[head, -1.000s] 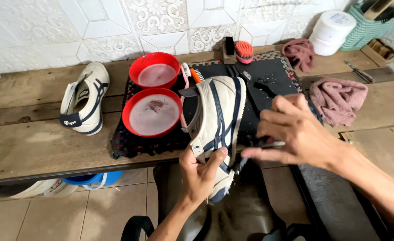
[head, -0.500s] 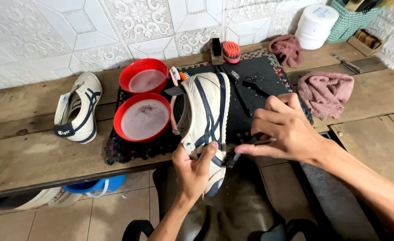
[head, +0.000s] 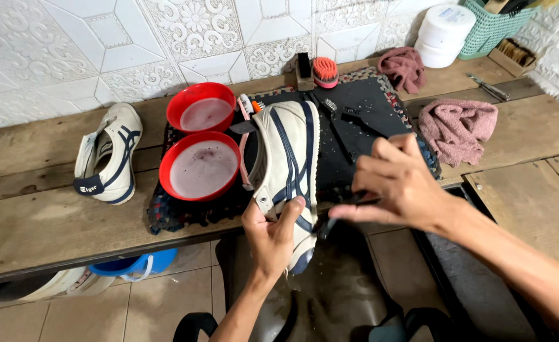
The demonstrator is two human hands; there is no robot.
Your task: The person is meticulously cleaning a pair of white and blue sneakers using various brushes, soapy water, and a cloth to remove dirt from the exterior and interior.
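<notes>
I see the red bowl (head: 202, 166) of cloudy water sitting just left of the sneaker (head: 290, 168), which overhangs the table's (head: 51, 221) near edge. My left hand (head: 272, 235) has its grip clamped on the heel; my right hand (head: 401, 182) pinches a small dark brush (head: 336, 218). A hard scrub could shove the sneaker into the bowl, or off the edge.

White sneaker (head: 290, 164) with navy stripes, lying on its side, heel end wrapped in the left-hand fingers (head: 290, 214). Small dark brush (head: 340, 212) pinched in the right fingertips (head: 343, 213), right beside the shoe's edge.
</notes>
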